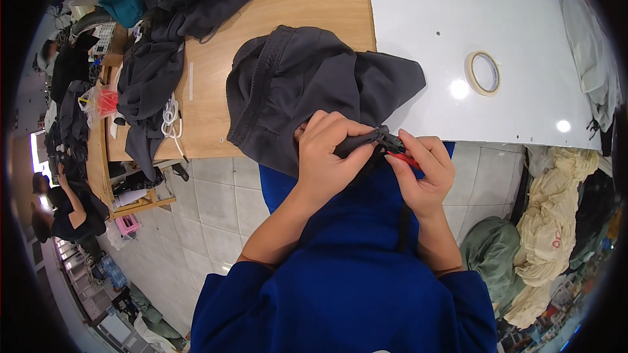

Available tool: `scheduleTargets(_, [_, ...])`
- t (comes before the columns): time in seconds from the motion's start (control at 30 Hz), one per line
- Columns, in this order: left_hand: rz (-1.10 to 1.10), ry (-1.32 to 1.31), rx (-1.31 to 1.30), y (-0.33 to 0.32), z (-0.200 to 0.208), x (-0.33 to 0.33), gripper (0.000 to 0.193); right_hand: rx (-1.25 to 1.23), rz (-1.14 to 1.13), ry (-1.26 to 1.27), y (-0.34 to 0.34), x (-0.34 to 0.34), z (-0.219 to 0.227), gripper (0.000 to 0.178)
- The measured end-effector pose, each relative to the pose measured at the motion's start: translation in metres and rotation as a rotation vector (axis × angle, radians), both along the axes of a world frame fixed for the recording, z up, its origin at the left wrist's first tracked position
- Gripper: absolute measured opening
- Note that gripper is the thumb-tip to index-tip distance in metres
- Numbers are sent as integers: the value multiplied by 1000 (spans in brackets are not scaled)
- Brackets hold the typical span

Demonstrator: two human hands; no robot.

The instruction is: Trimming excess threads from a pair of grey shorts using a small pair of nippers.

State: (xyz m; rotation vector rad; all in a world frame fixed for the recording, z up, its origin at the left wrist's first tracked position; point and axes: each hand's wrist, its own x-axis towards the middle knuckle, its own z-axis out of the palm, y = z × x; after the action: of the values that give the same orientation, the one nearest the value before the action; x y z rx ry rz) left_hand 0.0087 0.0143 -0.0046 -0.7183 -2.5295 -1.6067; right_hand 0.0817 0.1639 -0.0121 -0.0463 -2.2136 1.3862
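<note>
A broad wooden table [307,0] with a smooth, pale grain meets a glossy white tabletop [458,19] on the right. Over the near edge of the two hangs the dark grey garment [294,85], soft matte fabric bunched into heavy folds, with a ribbed band along its left rim. More dark clothes [163,46] lie heaped on the wood farther left. Cream and green cloth [549,222] is piled by the tiled floor at right. A flat ring of beige tape [483,72] rests on the white surface, well apart from the garment. The left hand [324,157] pinches a gathered fold of the garment; the right hand [422,170], close beside it, is closed around a small red-handled tool [400,153] touching that fold.
</note>
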Motion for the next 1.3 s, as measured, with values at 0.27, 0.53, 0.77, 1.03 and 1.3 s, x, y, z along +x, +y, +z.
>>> scheduleTargets(0.27, [-24,-54,-3,2,3,1,11,28,-15,46,0,2,-8,38])
scheduleTargets(0.53, [-44,-231,137,-2,-1,1,9,-134,-48,-17,3,5,0,37])
scheduleTargets(0.77, [-56,-622,287,-6,-3,5,11,-332,14,-73,0,7,-10,37])
scheduleTargets(1.03, [-129,-505,174,-4,-1,2,13,-210,172,-129,-7,-4,15,36])
scheduleTargets(1.3, [-206,-504,84,-6,0,0,12,-409,-129,-197,-6,-10,-1,4])
